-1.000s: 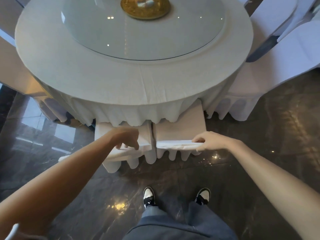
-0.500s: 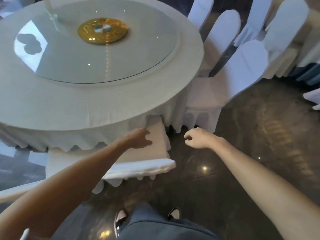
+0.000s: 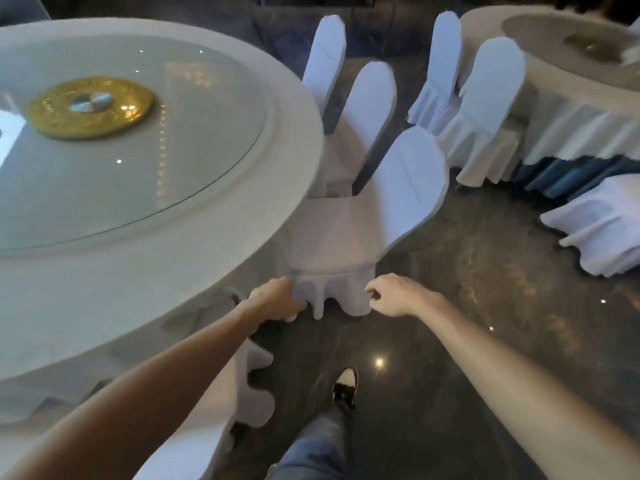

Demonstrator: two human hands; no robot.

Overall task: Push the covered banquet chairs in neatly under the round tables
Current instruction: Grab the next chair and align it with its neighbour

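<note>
A white-covered banquet chair (image 3: pixel 346 233) stands at the right edge of the round table (image 3: pixel 166 282), its seat partly under the tablecloth and its back (image 3: pixel 408 188) leaning away to the right. My left hand (image 3: pixel 277 301) is curled on the near left corner of the seat skirt, against the tablecloth. My right hand (image 3: pixel 394 296) is at the near right corner, fingers bent, fingertips just touching the skirt. Another covered chair (image 3: pixel 252 393) sits tucked in under the table at the lower left; only its skirt shows.
Two more covered chairs (image 3: pixel 370 105) stand behind the first along the table. A second round table (image 3: pixel 571 98) with several covered chairs (image 3: pixel 485 109) is at the right. The table carries a glass turntable with a gold centre (image 3: pixel 90 105). My shoe (image 3: pixel 344 386) is on dark polished floor.
I have turned right, away from the two tucked-in chairs. Both hands have let go of those seats and come to the near skirt of the chair beside them.
</note>
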